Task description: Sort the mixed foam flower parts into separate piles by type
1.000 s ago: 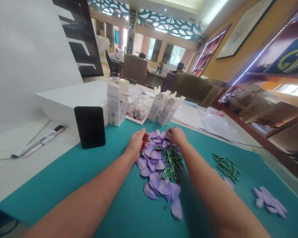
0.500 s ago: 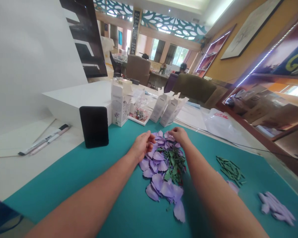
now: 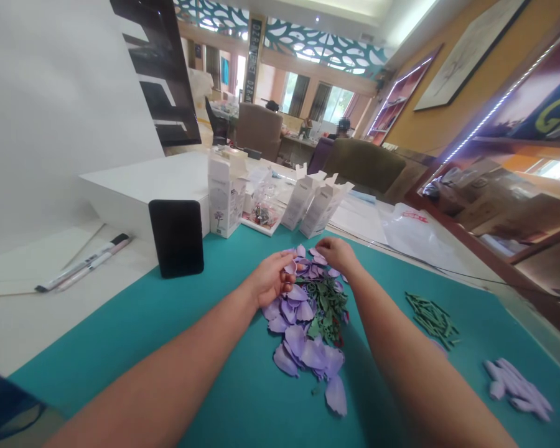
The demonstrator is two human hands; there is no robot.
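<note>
A pile of purple plastic petals (image 3: 295, 341) lies on the teal mat, mixed with small green leaf-shaped pieces (image 3: 327, 305) and a few dark red bits along its right side. At the pile's upper left, my left hand (image 3: 274, 279) pinches a purple petal (image 3: 290, 267) between thumb and fingers. My right hand (image 3: 336, 254) is closed at the far edge of the pile, its fingertips together by some pale petals (image 3: 317, 256). What those fingertips hold, if anything, is too small to make out.
Green sticks (image 3: 432, 318) and light purple tubes (image 3: 518, 389) lie on the mat's right side. A black tablet-like panel (image 3: 176, 239) stands at left, near two pens (image 3: 84, 262). White boxes (image 3: 224, 194) and a tray (image 3: 273, 229) with small parts line the far edge.
My left hand has shifted slightly right and turned, and a purple petal now shows in its fingers. My right hand has barely moved.
</note>
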